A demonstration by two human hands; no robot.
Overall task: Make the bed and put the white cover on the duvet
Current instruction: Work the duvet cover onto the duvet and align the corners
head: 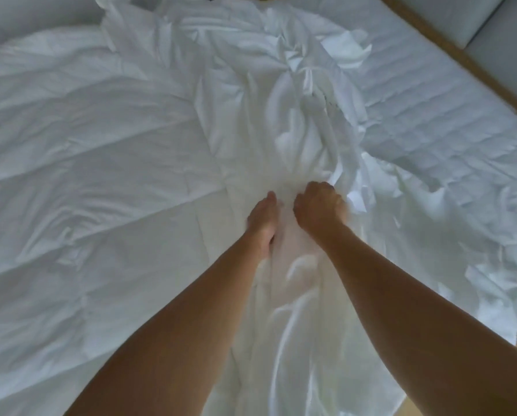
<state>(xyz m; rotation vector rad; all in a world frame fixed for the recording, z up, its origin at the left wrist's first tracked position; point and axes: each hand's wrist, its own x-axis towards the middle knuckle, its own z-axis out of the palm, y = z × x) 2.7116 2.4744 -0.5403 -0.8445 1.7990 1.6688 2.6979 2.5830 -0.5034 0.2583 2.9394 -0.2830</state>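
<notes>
A white duvet [86,163] lies spread over the left and middle of the bed. The thin white cover [284,94] is bunched in a crumpled ridge running from the far middle toward me, and spills off the near right edge. My left hand [261,222] has its fingers tucked into a fold of fabric at the ridge's left side, gripping it. Just to the right, my right hand [318,207] is curled into a fist round a bunch of the cover. The two hands are a few centimetres apart.
The quilted white mattress [437,94] is bare on the right. A wooden bed frame edge [449,46] runs diagonally at the upper right, with a pale cushion [461,16] beyond it. A pillow [26,13] lies at the top left.
</notes>
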